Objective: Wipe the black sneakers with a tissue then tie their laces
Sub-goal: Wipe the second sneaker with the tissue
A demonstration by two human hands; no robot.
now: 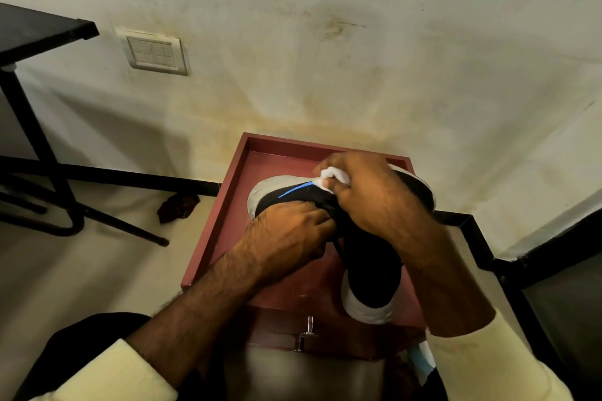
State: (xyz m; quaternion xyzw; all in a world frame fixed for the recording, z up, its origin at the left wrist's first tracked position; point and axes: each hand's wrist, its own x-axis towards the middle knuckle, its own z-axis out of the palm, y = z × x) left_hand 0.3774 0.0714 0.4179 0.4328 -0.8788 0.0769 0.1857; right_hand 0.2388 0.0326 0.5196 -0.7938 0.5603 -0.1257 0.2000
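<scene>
Both forearms reach in from the lower frame. The left hand [290, 231] grips the sneaker [293, 200] at centre; the right hand [381, 202], just beside it, fingers curled, clutches a tissue [332, 177].

A reddish rimmed bench [213, 221] stands against a stained wall [325, 42], a metal latch [306, 334] on its front. To its left are a dark rag [177, 207] on the floor [97, 270], a switch plate [155, 54] and a black table [39, 32].
</scene>
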